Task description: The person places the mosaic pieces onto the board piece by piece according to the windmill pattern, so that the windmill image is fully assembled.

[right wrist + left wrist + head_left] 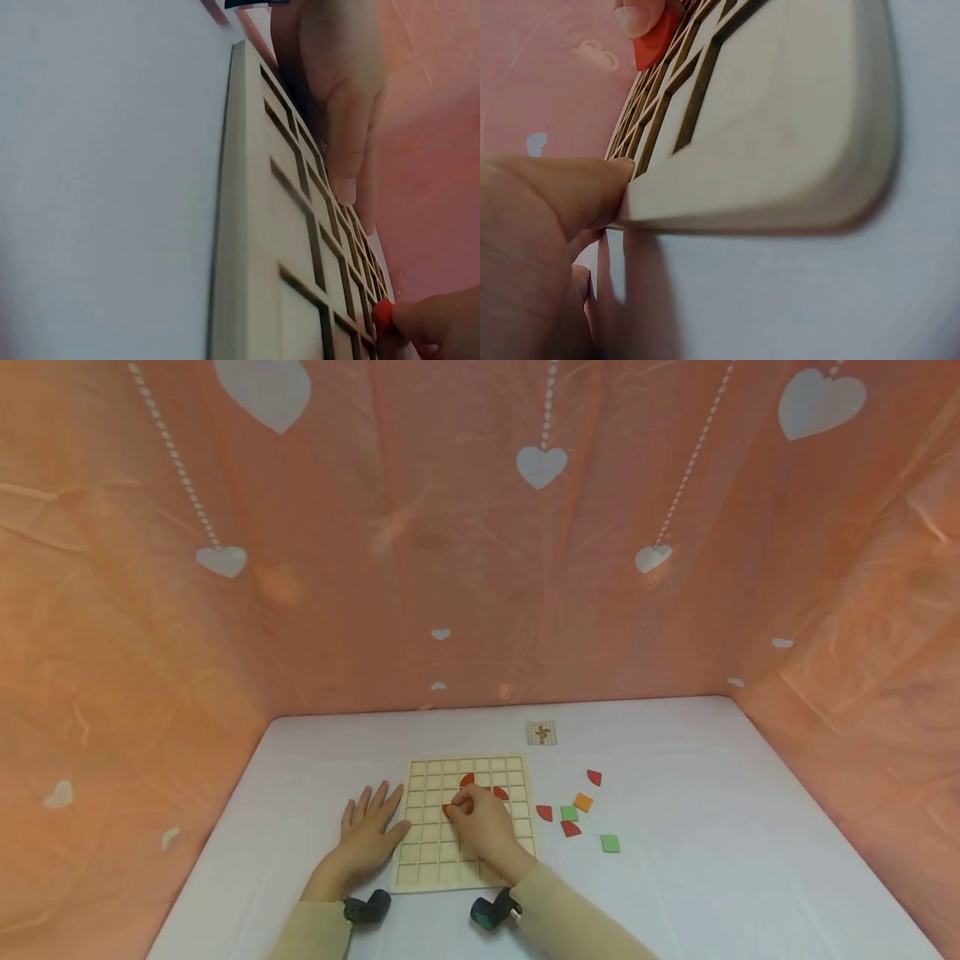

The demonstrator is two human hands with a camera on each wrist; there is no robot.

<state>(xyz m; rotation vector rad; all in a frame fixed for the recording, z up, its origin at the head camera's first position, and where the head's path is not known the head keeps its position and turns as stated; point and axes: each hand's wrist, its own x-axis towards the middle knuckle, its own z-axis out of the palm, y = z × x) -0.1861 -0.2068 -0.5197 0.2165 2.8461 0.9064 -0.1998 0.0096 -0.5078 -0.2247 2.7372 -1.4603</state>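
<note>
Lower centre, the right hand (487,827) pinches a red piece (447,811) over the gridded board (435,887); squaring its corner before pressing should seat it flat. The left hand (367,837), fingers spread, touches the board's left edge.

Noted pale wooden square-grid board (429,852), flat, lower centre of head view. Noted flat red pointed piece (654,46), pinched, partly hidden, upper left of left-wrist view.
</note>
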